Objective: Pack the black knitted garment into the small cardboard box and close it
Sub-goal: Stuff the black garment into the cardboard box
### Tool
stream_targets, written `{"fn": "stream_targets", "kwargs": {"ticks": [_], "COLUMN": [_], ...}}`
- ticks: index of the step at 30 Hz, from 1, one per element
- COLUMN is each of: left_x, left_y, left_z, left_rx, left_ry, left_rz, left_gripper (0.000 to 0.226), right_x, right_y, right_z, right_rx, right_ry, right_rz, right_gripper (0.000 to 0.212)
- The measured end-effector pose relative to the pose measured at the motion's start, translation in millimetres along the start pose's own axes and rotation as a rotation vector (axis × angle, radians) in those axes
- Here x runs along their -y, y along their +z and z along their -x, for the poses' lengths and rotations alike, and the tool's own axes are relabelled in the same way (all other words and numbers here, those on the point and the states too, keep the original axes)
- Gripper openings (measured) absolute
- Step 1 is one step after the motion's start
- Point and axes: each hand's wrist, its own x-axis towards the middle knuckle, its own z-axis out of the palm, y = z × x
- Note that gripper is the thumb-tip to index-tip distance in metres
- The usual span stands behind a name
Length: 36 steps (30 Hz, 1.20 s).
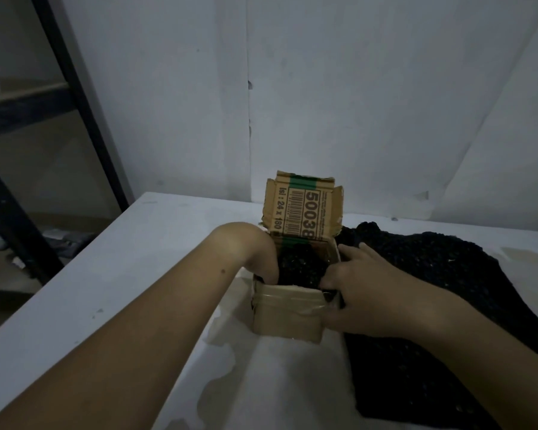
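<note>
A small cardboard box (288, 318) stands on the white table, its printed lid (303, 209) upright at the back. Part of the black knitted garment (302, 268) fills the box's opening; the rest (441, 305) spreads over the table to the right. My left hand (258, 259) bends at the wrist, and its fingers press down into the box's left side onto the knit. My right hand (351, 283) grips the garment at the box's right rim, thumb against the box's front corner.
The white table (137, 274) has its left edge close to the box and a stained patch near the front. A white wall stands right behind. A dark metal shelf frame (75, 97) rises to the left, beyond the table.
</note>
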Motion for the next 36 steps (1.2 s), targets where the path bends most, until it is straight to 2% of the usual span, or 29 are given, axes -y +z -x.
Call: {"fn": "stream_targets", "kwargs": {"ticks": [3,6,7,11,14,15,18,20,22,24,26,29,32,33,36], "left_x": [4,9,10,6,8,10,20,24,23,14,4,-4,-3,-2,5], "left_y": [5,11,14,17,18,16,8,1,0,4,5,-2,-6,-6,-1], "left_z": [0,-3,-5,-7,-5,-3,12,23,27,27,27,24,12,8,0], "left_rx": [-0.048,-0.124,-0.149,-0.172,-0.166,-0.158,-0.179,-0.272,-0.444,-0.530,-0.457,-0.264,-0.123,-0.124,-0.158], "left_ry": [0.016,0.045,0.048,0.047,0.046,0.052,0.108,0.139,0.124,0.142,0.132,0.049,0.156,0.176,0.169], "left_rz": [0.048,0.101,0.114,0.099,0.120,0.147,0.325,0.390,0.229,0.013,-0.036,0.034,0.421,0.442,0.277], "left_gripper": [0.044,0.035,0.031,0.033,0.036,0.038,0.049,0.049,0.050,0.048,0.042,0.045,0.030,0.027,0.016], "right_x": [6,8,8,15,14,11,-1,-7,-11,-9,-4,5,14,15,15], "right_y": [-11,-17,-17,-2,-1,-4,-18,-27,-29,-28,-28,-34,-35,-32,-18], "right_z": [5,12,13,0,-4,-3,-2,-8,-18,-29,-42,-58,-69,-72,-76], "right_rx": [0.032,-0.205,-0.215,0.004,0.032,-0.002,-0.282,-0.383,-0.315,-0.174,-0.071,0.060,0.199,0.207,0.173], "right_ry": [0.013,-0.035,-0.032,0.012,0.013,-0.008,-0.048,-0.019,-0.008,0.008,0.016,0.071,0.115,0.125,0.117], "right_rz": [-0.028,0.056,0.066,0.057,0.044,-0.013,-0.203,-0.169,-0.116,-0.005,0.153,0.246,0.249,0.252,0.346], "right_gripper": [0.017,0.023,0.025,0.023,0.026,0.027,0.019,0.015,0.034,0.050,0.047,0.043,0.041,0.039,0.034]}}
